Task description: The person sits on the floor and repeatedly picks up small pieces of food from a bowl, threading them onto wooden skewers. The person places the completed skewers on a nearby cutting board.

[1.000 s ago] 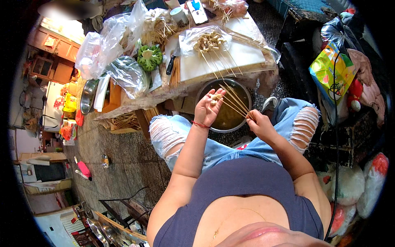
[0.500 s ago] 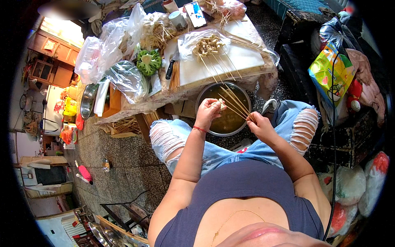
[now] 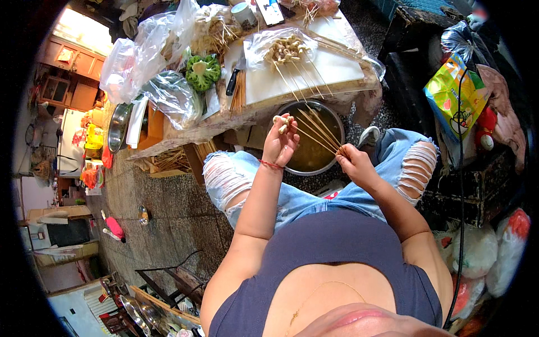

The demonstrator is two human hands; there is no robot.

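Note:
My left hand [image 3: 278, 147] is turned palm up beside the skewers, its fingers curled around a few small pale mushroom-like pieces [image 3: 281, 123]. My right hand [image 3: 357, 164] pinches several bamboo skewers [image 3: 318, 133] by their near ends. They fan out toward the upper left, above a round metal basin [image 3: 339, 126] of brownish liquid that sits between my knees. On the table beyond, a heap of loaded skewers with pale brown pieces [image 3: 287, 49] lies on a clear plastic bag [image 3: 255, 46], the sticks pointing toward me.
A white board [image 3: 337, 73] covers part of the table. Left of it lie a black-handled knife [image 3: 232, 82], bare skewers [image 3: 238, 98], a green vegetable head [image 3: 202, 73] and plastic bags [image 3: 128, 67]. A phone [image 3: 270, 11] stands at the back. A dark cable [image 3: 461, 196] hangs on my right.
My left hand has rolled palm up and drawn away from the skewers, exposing the pale pieces in its fingers. The skewers in my right hand are spread wider. The view has shifted slightly.

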